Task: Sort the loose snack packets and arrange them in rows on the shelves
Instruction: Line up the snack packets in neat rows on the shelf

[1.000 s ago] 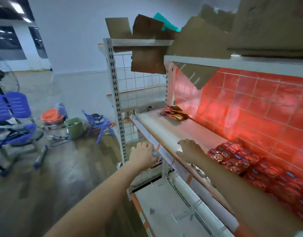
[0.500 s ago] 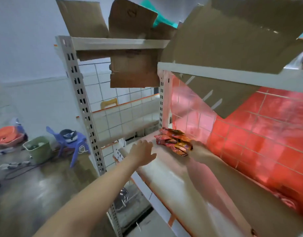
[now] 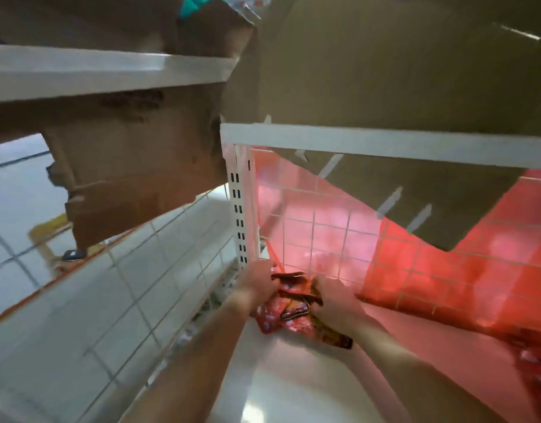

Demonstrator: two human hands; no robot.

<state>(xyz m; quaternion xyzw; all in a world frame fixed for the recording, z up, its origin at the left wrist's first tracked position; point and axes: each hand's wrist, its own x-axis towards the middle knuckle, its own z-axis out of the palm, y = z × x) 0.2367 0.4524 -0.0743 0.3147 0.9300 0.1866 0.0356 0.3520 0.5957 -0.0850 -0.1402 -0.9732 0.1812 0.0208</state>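
At the lower centre of the frame, the loose snack packets (image 3: 289,308) are lying on the shelf (image 3: 293,383), long axis running toward lower right. Both hands are touching them: left hand (image 3: 257,282) is closing on the upper-left edge, right hand (image 3: 331,296) is gripping the right side.

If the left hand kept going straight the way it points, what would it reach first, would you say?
Probably the white slotted upright at the shelf's back corner, just beyond the left hand, which already touches the pile of snack packets. Depth there is unclear.
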